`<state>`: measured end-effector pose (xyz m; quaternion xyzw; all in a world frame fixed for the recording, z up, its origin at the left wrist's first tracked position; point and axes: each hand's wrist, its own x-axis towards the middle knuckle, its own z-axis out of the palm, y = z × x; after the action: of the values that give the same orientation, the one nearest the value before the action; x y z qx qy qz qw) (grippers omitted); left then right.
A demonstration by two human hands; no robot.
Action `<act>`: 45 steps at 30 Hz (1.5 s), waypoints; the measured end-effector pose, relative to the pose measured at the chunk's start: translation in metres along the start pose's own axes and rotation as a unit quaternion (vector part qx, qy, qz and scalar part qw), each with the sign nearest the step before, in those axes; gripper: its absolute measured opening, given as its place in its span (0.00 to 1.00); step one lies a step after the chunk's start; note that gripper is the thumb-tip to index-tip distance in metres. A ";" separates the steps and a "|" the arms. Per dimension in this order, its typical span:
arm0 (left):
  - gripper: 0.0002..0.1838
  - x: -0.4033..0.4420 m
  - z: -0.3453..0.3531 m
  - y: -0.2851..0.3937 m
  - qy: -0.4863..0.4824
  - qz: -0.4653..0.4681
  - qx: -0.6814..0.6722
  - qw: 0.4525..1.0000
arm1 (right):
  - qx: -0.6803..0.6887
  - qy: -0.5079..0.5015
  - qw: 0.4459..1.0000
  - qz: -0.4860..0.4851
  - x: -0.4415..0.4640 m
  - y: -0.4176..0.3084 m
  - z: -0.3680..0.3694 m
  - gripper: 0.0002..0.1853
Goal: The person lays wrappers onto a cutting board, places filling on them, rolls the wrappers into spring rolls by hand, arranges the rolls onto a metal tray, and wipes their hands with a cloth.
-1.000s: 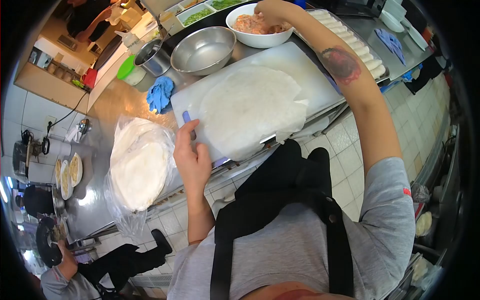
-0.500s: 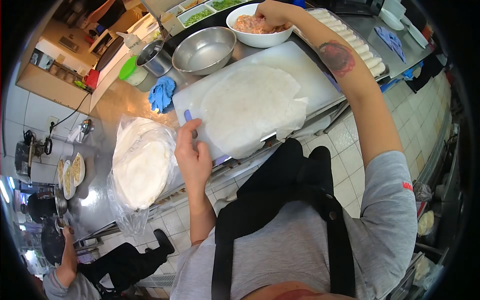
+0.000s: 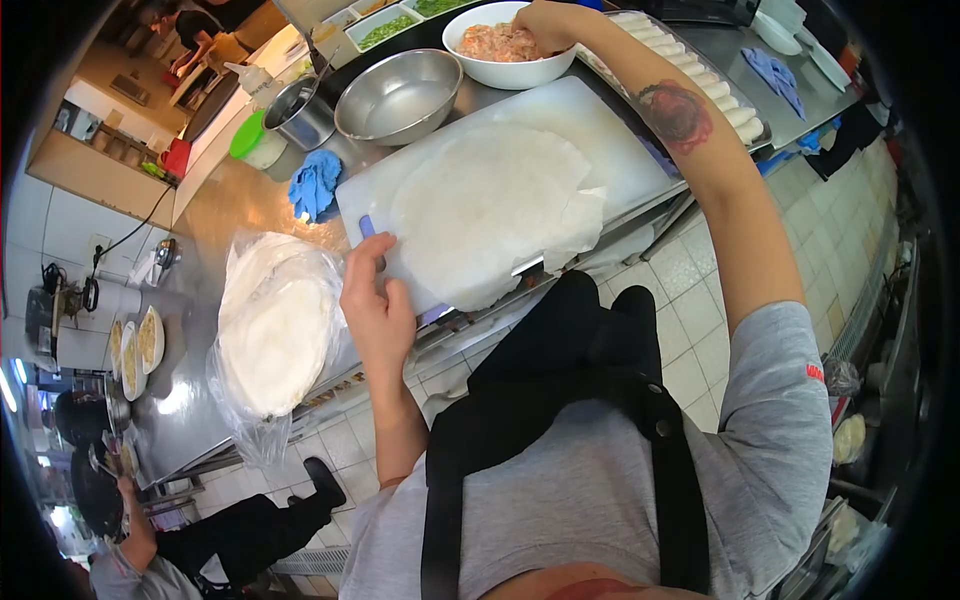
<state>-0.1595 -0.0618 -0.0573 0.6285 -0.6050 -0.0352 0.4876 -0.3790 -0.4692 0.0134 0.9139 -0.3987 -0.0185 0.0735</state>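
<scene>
Steel counter (image 3: pixel 195 365), with a white bowl (image 3: pixel 507 76) just past the cutting board (image 3: pixel 625 150)'s far edge, seemingly for easy reach
Left hand (image 3: pixel 378 305), thumb and forefinger apart, is at the board's left edge, perhaps steadying it under the pale sheet (image 3: pixel 490 205), which overhangs the near edge; right hand (image 3: pixel 543 28) reaches into the bowl's pinkish mixture (image 3: pixel 495 42), fingertips hidden, grip impossible to tell

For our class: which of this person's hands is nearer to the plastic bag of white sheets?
Left. The left hand is close beside the plastic bag, at the left end of the cutting board; the right hand is farther off, at the white bowl.
</scene>
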 end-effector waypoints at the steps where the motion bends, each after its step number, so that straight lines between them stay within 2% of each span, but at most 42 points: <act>1: 0.24 0.000 0.000 0.001 -0.001 -0.007 -0.002 1.000 | 0.024 0.004 1.000 0.003 -0.019 -0.010 -0.017 0.25; 5: 0.23 0.001 0.000 -0.002 0.014 0.019 -0.001 1.000 | 0.039 0.078 0.996 -0.023 -0.050 -0.005 -0.073 0.18; 8: 0.22 0.002 0.002 -0.005 0.044 0.051 0.032 0.997 | 0.142 0.179 0.973 -0.021 -0.085 -0.043 -0.108 0.15; 10: 0.21 0.007 0.002 0.004 0.063 0.067 0.066 0.994 | 0.191 0.097 0.965 -0.149 -0.102 -0.071 -0.112 0.16; 11: 0.21 0.010 0.002 0.010 0.058 0.062 0.053 0.995 | 0.315 -0.011 0.920 -0.232 -0.106 -0.088 -0.105 0.14; 13: 0.21 0.015 0.000 0.023 0.047 0.050 0.027 0.997 | 0.249 0.023 0.918 -0.307 -0.116 -0.121 -0.067 0.23; 16: 0.20 0.024 0.007 0.033 -0.007 0.084 -0.012 0.996 | 0.291 -0.042 0.898 -0.327 -0.142 -0.163 -0.050 0.23; 19: 0.19 0.028 0.018 0.033 -0.110 0.072 -0.072 0.989 | 0.349 0.006 0.902 -0.254 -0.155 -0.170 -0.023 0.23; 20: 0.15 0.028 0.024 0.031 -0.102 0.075 -0.075 0.989 | 0.367 0.024 0.898 -0.243 -0.162 -0.167 -0.019 0.19; 23: 0.13 0.028 0.027 0.033 -0.109 0.011 -0.092 0.990 | 0.432 0.120 0.859 -0.246 -0.184 -0.168 -0.008 0.13; 26: 0.11 0.024 0.033 0.038 -0.106 0.020 -0.072 0.992 | 0.388 0.230 0.855 -0.256 -0.200 -0.179 0.012 0.12; 29: 0.10 0.021 0.038 0.039 -0.090 0.065 -0.054 0.992 | 0.368 0.286 0.853 -0.235 -0.204 -0.185 0.025 0.08; 32: 0.12 0.021 0.038 0.034 -0.094 0.053 -0.056 0.993 | 0.374 0.252 0.868 -0.208 -0.205 -0.185 0.028 0.06; 35: 0.18 0.025 0.031 0.043 -0.096 -0.012 -0.025 0.995 | 0.419 0.165 0.874 -0.184 -0.202 -0.176 0.020 0.09; 38: 0.22 0.034 0.032 0.045 -0.066 0.057 -0.041 0.995 | 0.472 0.137 0.854 -0.169 -0.203 -0.170 0.008 0.15; 41: 0.20 0.035 0.039 0.038 -0.156 0.020 -0.078 0.984 | 0.436 0.230 0.843 -0.216 -0.195 -0.168 0.017 0.21; 45: 0.16 0.033 0.047 0.039 -0.162 -0.010 -0.056 0.985 | 0.407 0.156 0.873 -0.217 -0.196 -0.168 0.023 0.18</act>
<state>-0.2086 -0.1067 -0.0379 0.5923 -0.6667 -0.1757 0.4168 -0.3924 -0.2156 -0.0393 0.9176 -0.1455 0.2728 -0.2499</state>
